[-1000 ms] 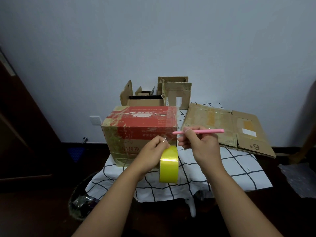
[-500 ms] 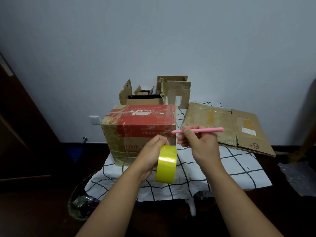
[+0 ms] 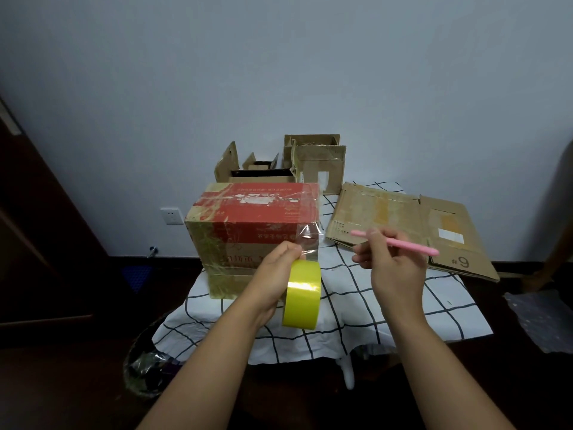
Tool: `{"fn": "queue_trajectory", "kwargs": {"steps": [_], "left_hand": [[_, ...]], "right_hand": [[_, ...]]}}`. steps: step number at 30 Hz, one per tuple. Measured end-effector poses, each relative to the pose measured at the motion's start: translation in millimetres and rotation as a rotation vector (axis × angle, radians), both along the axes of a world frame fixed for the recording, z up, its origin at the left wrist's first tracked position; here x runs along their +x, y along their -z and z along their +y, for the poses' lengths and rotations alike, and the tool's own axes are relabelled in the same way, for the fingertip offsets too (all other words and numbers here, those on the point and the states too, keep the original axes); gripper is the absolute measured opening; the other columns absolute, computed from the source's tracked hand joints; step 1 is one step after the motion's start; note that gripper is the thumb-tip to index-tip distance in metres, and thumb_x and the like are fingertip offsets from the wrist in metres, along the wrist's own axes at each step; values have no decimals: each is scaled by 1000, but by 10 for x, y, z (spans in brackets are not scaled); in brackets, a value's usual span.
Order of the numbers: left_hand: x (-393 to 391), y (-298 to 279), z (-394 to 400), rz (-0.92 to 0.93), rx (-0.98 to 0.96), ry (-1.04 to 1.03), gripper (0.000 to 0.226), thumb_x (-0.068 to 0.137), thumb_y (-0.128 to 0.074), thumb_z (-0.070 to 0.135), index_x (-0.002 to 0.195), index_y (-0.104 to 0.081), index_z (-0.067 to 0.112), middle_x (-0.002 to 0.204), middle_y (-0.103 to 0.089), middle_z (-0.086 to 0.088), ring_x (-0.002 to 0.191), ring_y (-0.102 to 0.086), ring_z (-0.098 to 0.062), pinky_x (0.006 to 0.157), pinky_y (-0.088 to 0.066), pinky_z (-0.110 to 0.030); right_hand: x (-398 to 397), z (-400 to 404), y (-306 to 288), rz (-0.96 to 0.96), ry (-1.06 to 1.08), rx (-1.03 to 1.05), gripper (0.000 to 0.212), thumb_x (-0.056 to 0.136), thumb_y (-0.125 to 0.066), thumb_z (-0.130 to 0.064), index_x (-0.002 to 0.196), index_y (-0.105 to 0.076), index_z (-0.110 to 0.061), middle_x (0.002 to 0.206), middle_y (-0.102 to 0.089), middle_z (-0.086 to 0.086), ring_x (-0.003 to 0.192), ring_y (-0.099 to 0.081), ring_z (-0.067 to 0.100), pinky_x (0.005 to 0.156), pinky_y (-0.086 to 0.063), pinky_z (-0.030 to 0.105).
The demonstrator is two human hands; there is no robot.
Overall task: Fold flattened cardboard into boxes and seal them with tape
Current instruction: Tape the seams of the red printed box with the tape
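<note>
A folded box with a red top (image 3: 248,218) stands on the checked tablecloth (image 3: 366,299), left of centre. My left hand (image 3: 273,274) grips a yellow tape roll (image 3: 302,294) in front of the box's near right corner. A clear strip of tape (image 3: 308,240) runs from the roll up to that corner. My right hand (image 3: 392,265) holds a pink cutter (image 3: 400,242) to the right of the strip, clear of it. A flattened cardboard sheet marked #9 (image 3: 418,225) lies at the right.
Two open brown boxes (image 3: 319,166) stand behind the red box against the wall. A waste bin (image 3: 148,367) sits on the dark floor at the lower left. A crumpled plastic sheet (image 3: 545,318) lies on the floor at the right.
My right hand with the pink cutter has pulled away to the right of the tape. The roll has dropped slightly, and a loose clear strip now shows at the box corner.
</note>
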State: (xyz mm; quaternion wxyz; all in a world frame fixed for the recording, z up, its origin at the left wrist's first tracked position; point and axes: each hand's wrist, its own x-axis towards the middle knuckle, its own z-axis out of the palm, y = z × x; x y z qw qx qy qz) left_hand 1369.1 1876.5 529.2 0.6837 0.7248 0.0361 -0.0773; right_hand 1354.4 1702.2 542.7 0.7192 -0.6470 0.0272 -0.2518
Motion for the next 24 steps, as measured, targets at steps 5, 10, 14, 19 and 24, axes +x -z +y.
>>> {"fn": "queue_trajectory", "kwargs": {"steps": [5, 10, 14, 19, 24], "left_hand": [[6, 21, 0, 7, -6, 2, 36, 101, -49, 37, 67, -52, 29, 75, -49, -1, 67, -42, -18, 62, -29, -34], [4, 9, -8, -2, 10, -6, 36, 100, -50, 37, 65, -52, 29, 67, -45, 4, 67, -38, -17, 68, -26, -37], [-9, -6, 1, -6, 16, 2, 33, 98, -51, 40, 66, -49, 29, 70, -42, 4, 75, -35, -19, 72, -25, -39], [-33, 17, 12, 8, 52, 3, 30, 98, -50, 37, 70, -52, 27, 77, -46, -1, 81, -38, -20, 76, -26, -39], [-94, 98, 26, 51, 67, 18, 36, 101, -49, 29, 66, -54, 26, 71, -45, 0, 72, -39, -18, 67, -26, -34]], "right_hand": [[145, 126, 33, 31, -97, -164, 12, 101, -51, -27, 90, -53, -23, 89, -71, 5, 77, -70, 16, 72, -58, 37], [395, 323, -15, 225, -221, -204, 38, 87, -73, -33, 82, -37, -23, 81, -50, 2, 85, -63, 33, 85, -52, 60], [502, 390, -37, 187, -196, -197, 34, 90, -69, -13, 82, -36, -20, 76, -46, 2, 76, -55, 23, 79, -51, 57], [503, 400, -21, 156, -186, -247, 33, 89, -64, -5, 81, -37, -21, 77, -50, 8, 85, -65, 46, 75, -53, 62], [532, 358, -20, 181, -149, -255, 33, 87, -67, -8, 80, -38, -22, 77, -51, 3, 88, -64, 45, 75, -54, 61]]}}
